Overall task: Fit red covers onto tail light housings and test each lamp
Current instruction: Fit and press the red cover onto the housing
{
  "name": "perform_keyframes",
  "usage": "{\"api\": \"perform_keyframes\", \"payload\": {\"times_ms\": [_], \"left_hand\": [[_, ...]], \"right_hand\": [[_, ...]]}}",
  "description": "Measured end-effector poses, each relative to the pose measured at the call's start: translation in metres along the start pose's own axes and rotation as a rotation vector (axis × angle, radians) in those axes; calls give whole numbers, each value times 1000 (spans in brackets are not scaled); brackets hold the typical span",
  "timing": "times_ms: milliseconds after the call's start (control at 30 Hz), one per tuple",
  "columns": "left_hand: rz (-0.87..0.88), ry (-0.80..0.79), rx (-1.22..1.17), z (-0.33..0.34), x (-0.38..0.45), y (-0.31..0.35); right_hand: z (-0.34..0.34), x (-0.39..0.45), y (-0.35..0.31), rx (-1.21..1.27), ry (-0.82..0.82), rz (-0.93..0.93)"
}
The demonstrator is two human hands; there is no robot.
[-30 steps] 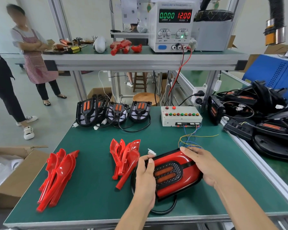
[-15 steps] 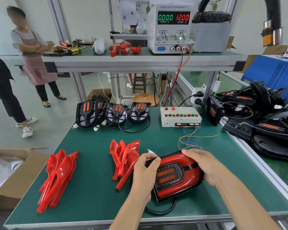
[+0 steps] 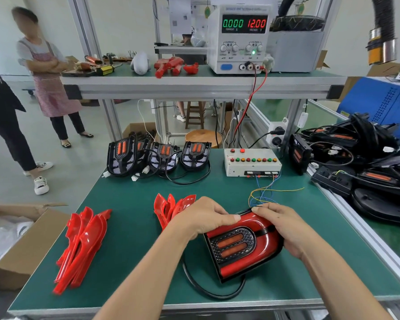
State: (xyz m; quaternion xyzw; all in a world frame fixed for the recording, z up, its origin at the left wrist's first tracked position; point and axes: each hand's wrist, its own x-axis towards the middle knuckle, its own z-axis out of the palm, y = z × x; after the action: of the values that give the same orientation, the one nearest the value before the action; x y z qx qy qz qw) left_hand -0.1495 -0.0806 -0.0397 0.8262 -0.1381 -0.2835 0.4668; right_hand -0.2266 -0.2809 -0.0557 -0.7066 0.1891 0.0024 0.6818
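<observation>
1. Black tail light housing with glossy red plastic cover lies on the green-matted surface, near-right of centre, close to the front edge; its black cable loops between it and that edge.
2. Left hand: grip closed over the cover's upper-left edge, thumb flat on the red top.
3. Right hand: grip wrapped round the cover's right edge, fingertips at the far corner.
4. Fanned stack of loose red covers just left of the left hand, partly hidden behind it; second red cover stack well apart, near the left edge.
5. Open mat between the two stacks and in front of the row of uncovered black housings at the far edge.
6. Beige test box with coloured buttons far right; its thin wires reach toward the right fingertips.
7. Pile of black lamp assemblies crowds the bench beyond the right edge.
</observation>
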Motion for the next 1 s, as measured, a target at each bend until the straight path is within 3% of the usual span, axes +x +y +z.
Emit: {"api": "perform_keyframes", "payload": {"times_ms": [133,467,1000], "left_hand": [[54,-19,71,5,4,2],[-1,-7,-252,18,6,-7],[76,18,-219,23,8,-13]], "right_hand": [[2,-2,0,-4,14,-31],[-2,-2,3,54,-20,-1],[-2,1,7,83,-13,1]]}}
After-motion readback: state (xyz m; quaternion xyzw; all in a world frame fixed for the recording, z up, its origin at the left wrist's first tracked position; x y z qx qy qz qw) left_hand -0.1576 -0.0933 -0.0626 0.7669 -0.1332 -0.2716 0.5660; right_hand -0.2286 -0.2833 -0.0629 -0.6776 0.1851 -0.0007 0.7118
